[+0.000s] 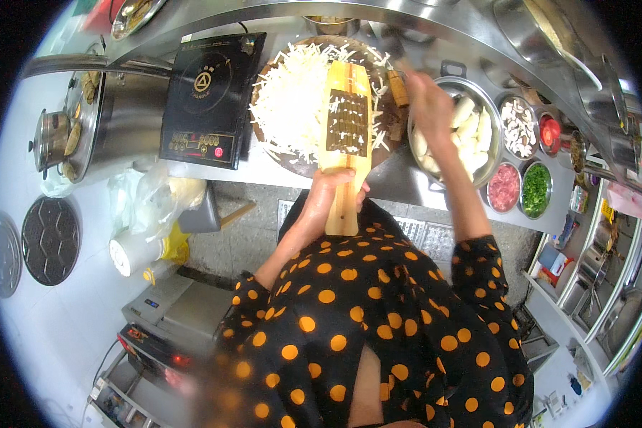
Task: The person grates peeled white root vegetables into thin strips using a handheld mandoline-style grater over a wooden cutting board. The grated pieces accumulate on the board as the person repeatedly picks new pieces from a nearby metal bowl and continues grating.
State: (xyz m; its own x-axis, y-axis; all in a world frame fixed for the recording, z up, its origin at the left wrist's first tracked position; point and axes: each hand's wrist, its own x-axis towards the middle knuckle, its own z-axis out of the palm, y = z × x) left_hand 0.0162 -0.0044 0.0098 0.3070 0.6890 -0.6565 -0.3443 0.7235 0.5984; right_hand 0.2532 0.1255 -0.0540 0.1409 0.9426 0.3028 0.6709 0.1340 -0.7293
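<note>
My left hand (pixel 331 187) grips the handle of a wooden grater (pixel 349 166), which is tilted over the round wooden chopping board (pixel 393 134). White shreds cling to the grater's dark metal plate (pixel 348 125). A large heap of pale vegetable shreds (pixel 291 101) covers much of the board. Blurred by motion, my right hand (pixel 430 109) is between the board and a steel pot (pixel 496 155) of peeled pale vegetables (pixel 468 128). Just left of that hand is the wooden handle (pixel 397 88) of a tool. Whether my right fingers hold anything is unclear.
A black induction cooker (pixel 208 101) sits left of the board. On the right are bowls of sliced mushrooms (pixel 519 127), pink minced meat (pixel 504 187), chopped greens (pixel 536 190) and something red (pixel 550 130). A steel shelf edge (pixel 449 35) crosses above the counter.
</note>
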